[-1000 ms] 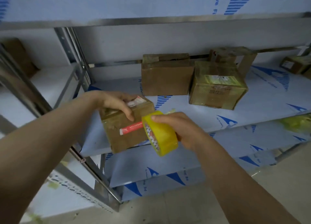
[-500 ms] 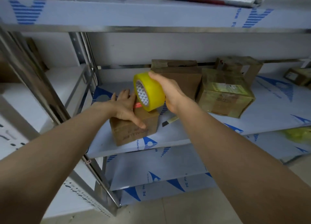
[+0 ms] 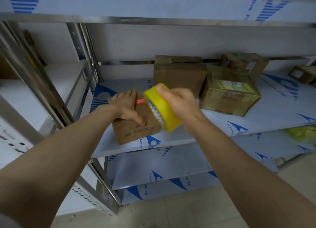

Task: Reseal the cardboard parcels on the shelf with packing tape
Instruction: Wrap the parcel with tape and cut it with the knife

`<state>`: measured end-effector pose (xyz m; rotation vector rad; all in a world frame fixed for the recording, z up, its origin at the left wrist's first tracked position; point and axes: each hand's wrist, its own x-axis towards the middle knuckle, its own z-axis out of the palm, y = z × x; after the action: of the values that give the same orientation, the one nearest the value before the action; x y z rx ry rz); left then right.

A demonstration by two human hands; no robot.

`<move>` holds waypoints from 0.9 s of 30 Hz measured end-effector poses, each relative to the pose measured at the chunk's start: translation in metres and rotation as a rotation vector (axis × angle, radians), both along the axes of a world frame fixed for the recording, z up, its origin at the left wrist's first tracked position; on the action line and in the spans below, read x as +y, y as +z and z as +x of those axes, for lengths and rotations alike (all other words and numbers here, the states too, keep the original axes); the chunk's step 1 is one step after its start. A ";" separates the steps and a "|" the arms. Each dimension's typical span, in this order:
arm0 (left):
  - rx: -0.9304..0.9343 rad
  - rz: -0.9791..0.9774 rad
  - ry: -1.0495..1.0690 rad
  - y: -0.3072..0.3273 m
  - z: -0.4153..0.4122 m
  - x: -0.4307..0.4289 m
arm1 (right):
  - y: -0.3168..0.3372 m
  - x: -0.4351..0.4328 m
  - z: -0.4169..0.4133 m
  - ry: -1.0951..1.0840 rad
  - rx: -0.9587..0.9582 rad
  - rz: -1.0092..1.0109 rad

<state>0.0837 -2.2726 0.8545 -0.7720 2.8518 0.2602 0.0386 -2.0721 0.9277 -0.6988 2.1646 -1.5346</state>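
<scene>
A small brown cardboard parcel (image 3: 136, 131) with dark print and a red label sits near the front left of the middle shelf (image 3: 213, 128). My left hand (image 3: 127, 106) lies flat on its top, fingers spread, thumb pressing the front face. My right hand (image 3: 179, 103) grips a yellow roll of packing tape (image 3: 162, 108) just right of and above that parcel. Whether a strip runs from roll to box I cannot tell.
Behind stand a plain brown box (image 3: 179, 77), a tape-wrapped box (image 3: 229, 96) and another box (image 3: 244, 63) at the back. A small parcel (image 3: 303, 73) sits far right. Metal shelf posts (image 3: 82, 53) rise at left. Yellow plastic (image 3: 301, 133) lies on the lower shelf.
The parcel went from held at the shelf edge to resting on the shelf under my left hand. My right hand raised the tape roll, then brought it down and right, closer to the parcel's front.
</scene>
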 end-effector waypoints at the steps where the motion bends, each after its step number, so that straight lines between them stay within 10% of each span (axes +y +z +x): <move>1: -0.006 -0.005 -0.001 0.000 0.000 0.001 | -0.006 0.008 0.004 -0.007 -0.008 0.025; 15: -0.228 0.084 0.066 0.029 -0.009 0.010 | -0.106 0.019 0.016 -0.063 -0.009 0.102; 27: 0.094 -0.161 0.259 0.005 -0.067 0.033 | -0.112 0.008 0.014 -0.033 -0.028 0.093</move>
<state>0.0168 -2.2394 0.8593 -1.1935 2.8828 0.1029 0.0528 -2.0639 0.8155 -0.6116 2.2210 -1.4410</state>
